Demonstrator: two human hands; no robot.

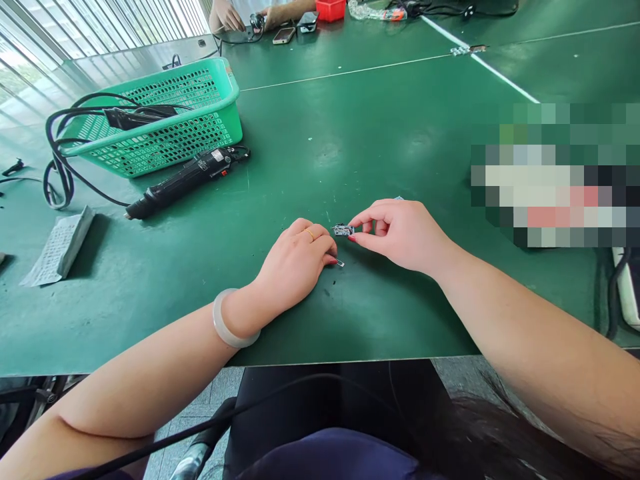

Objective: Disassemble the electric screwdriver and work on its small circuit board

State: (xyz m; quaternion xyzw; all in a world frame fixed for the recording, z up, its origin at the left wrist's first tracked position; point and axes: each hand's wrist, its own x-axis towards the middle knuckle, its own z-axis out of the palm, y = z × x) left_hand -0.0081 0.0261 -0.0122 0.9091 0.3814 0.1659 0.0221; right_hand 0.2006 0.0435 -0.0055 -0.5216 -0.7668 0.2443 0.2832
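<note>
Near the middle of the green table, my right hand [400,233] pinches a small grey and black part [343,230] between thumb and fingertips. My left hand [299,260] rests on the table just left of it, with fingers curled and a ring on one finger. A tiny silvery metal piece [341,263] sticks out at its thumb and fingertips, held in a pinch. The two hands are apart, with the grey part between them. Fine details of both pieces are too small to make out.
A black electric screwdriver [183,181] lies before a green basket [165,137] holding cables. A wrapped packet [60,247] is at the left. Across the green table [400,147], a person's hands [230,15] are near phones and a red box [331,9]. The right side has a blurred patch.
</note>
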